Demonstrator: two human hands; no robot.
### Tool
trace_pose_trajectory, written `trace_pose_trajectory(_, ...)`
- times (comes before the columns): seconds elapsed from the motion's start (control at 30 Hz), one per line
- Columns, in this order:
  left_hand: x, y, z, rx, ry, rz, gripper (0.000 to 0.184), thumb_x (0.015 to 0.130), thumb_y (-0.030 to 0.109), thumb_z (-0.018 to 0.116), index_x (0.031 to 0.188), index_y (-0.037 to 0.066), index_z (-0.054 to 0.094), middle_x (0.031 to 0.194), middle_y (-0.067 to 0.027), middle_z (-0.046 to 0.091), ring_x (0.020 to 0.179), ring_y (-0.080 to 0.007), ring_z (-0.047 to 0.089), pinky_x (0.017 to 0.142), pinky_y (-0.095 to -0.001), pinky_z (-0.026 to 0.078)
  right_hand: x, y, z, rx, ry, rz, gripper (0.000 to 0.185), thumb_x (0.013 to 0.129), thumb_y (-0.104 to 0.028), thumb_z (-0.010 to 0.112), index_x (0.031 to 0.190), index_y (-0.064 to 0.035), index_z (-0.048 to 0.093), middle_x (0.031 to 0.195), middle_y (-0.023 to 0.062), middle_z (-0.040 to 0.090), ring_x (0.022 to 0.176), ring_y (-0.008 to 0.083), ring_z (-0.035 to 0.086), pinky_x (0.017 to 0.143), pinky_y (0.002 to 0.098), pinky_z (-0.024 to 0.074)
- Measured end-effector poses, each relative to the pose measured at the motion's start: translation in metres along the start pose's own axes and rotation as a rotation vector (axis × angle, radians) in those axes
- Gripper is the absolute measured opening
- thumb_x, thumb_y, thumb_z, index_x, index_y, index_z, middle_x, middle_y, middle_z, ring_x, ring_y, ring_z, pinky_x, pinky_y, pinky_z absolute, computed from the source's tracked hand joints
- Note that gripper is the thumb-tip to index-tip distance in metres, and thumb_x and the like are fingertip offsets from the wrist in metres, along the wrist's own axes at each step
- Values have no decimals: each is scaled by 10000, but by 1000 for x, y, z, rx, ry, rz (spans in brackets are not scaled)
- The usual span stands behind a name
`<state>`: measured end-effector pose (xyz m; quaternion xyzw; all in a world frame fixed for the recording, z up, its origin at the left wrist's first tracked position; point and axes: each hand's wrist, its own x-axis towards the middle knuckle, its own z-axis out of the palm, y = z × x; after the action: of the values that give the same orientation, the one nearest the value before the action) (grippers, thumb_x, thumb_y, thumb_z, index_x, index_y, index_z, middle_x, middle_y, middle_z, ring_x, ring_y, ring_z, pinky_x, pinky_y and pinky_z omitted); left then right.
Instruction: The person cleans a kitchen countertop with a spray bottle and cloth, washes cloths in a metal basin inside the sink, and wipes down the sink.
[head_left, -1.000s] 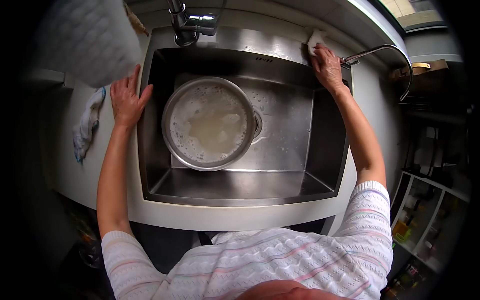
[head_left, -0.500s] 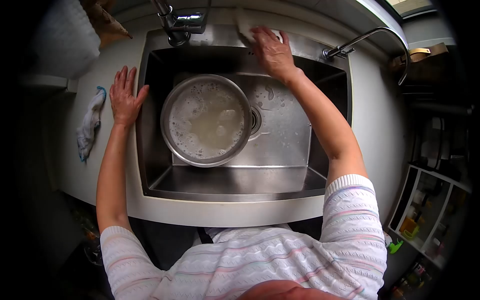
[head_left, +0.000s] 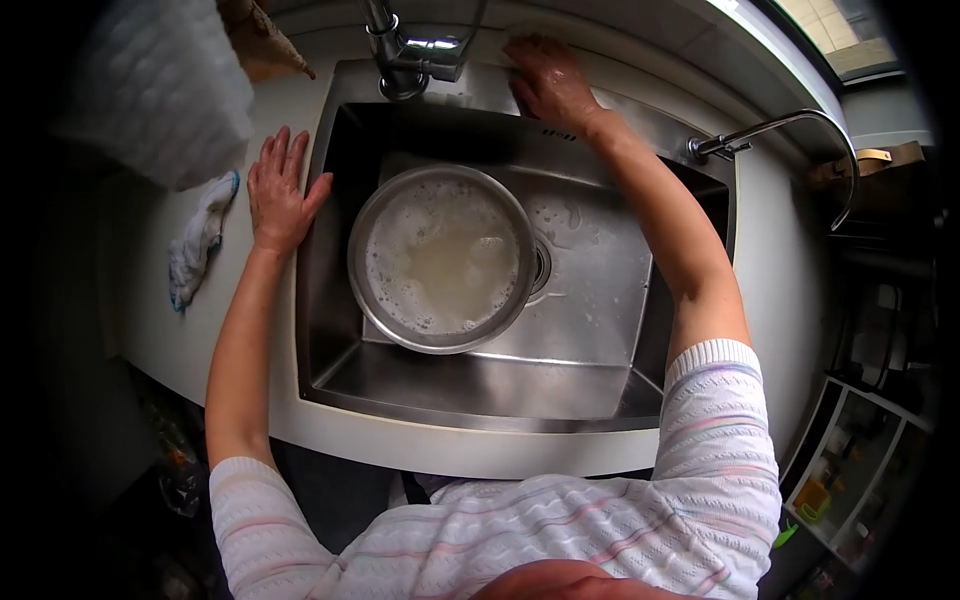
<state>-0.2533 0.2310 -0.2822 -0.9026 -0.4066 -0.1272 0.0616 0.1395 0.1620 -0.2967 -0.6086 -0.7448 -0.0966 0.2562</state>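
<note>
My left hand [head_left: 279, 198] lies flat with fingers spread on the pale counter, its thumb at the left rim of the steel sink [head_left: 585, 375]. At the back ledge, to the right of the main faucet [head_left: 405, 60], my right hand [head_left: 556, 85] is bent down with its fingers curled under. Whatever those fingers hold is hidden from me. A round metal basin [head_left: 358, 265] of cloudy, foamy water stands in the left part of the sink, apart from both hands.
A crumpled white cloth [head_left: 202, 240] with blue edging lies on the counter left of my left hand. White bumpy material [head_left: 165, 95] hangs at upper left. A thin curved tap [head_left: 800, 118] rises at the right rear corner. The drain [head_left: 540, 268] shows beside the basin.
My right hand has shifted back along the rear ledge, and the pale blurred thing at its fingers no longer shows. My left hand stays on the counter. The whole view has tilted slightly.
</note>
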Motion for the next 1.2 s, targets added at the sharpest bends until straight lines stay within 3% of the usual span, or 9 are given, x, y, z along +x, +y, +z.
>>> trace_pose_trajectory(0.4, 0, -1, 8, -25, 7, -23, 618, 794, 459, 540, 1324, 170, 407, 1403, -87, 328, 1306, -281, 268, 1037, -468, 208, -1, -75, 12, 112, -15, -127, 278, 793, -125, 515, 1062, -161, 573, 1174, 13, 530, 1195, 195, 394, 969, 448, 321)
trace_pose_trajectory(0.6, -1, -2, 8, -53, 12, -40, 618, 782, 448, 561, 1315, 170, 419, 1397, -90, 337, 1299, -281, 279, 1030, -466, 217, -89, -3, -74, -16, -96, 56, 249, 807, -91, 523, 1048, -114, 584, 1133, -6, 567, 1090, 235, 503, 915, 384, 388)
trace_pose_trajectory(0.67, 0, -1, 7, -72, 23, -38, 615, 778, 445, 568, 1309, 170, 426, 1392, -94, 343, 1295, -283, 285, 1026, -465, 223, -106, 32, -88, 24, 32, 244, 228, 815, -75, 520, 1028, -90, 602, 1025, 46, 613, 1020, 255, 543, 865, 347, 420)
trace_pose_trajectory(0.73, -1, 0, 6, -71, 32, -42, 613, 774, 439, 573, 1305, 167, 432, 1387, -97, 348, 1290, -287, 291, 1023, -465, 227, -83, 33, -111, 491, 249, 1156, 221, 822, -88, 521, 1024, -68, 609, 950, 100, 625, 944, 275, 567, 822, 327, 440)
trace_pose_trajectory(0.83, 0, -1, 6, -70, 34, -42, 612, 772, 436, 574, 1302, 164, 434, 1383, -101, 352, 1287, -290, 296, 1022, -466, 228, -51, 45, -89, 388, 550, 773, 229, 833, -141, 526, 1031, -64, 611, 926, 132, 623, 890, 281, 575, 849, 342, 417)
trace_pose_trajectory(0.9, 1, 1, 3, -62, 20, -47, 614, 772, 435, 571, 1304, 162, 431, 1384, -101, 350, 1287, -290, 296, 1025, -466, 225, -26, 57, -37, -201, 557, 403, 192, 783, -187, 551, 923, -88, 638, 990, 100, 608, 942, 308, 525, 879, 414, 374)
trace_pose_trajectory(0.97, 0, 4, 1, -42, -4, -70, 616, 773, 434, 567, 1307, 161, 426, 1388, -100, 346, 1289, -288, 293, 1028, -467, 221, -2, 52, -22, -288, 424, 595, 138, 764, -159, 528, 814, -91, 637, 972, 89, 602, 921, 315, 511, 854, 451, 373)
trace_pose_trajectory(1.1, 0, -1, 8, -32, -7, -47, 639, 777, 450, 556, 1329, 170, 398, 1407, -86, 321, 1305, -275, 271, 1036, -471, 204, 33, 9, 5, -42, 406, 108, 188, 739, -80, 514, 877, -99, 640, 1013, 47, 614, 1016, 263, 518, 889, 399, 396)
trace_pose_trajectory(1.2, 0, -2, 7, -30, -12, -44, 647, 775, 457, 557, 1332, 171, 394, 1409, -87, 318, 1308, -276, 265, 1038, -470, 202, 52, -5, 13, -78, 285, 121, 244, 716, -80, 544, 938, -117, 637, 1046, 6, 607, 1053, 230, 500, 889, 396, 402)
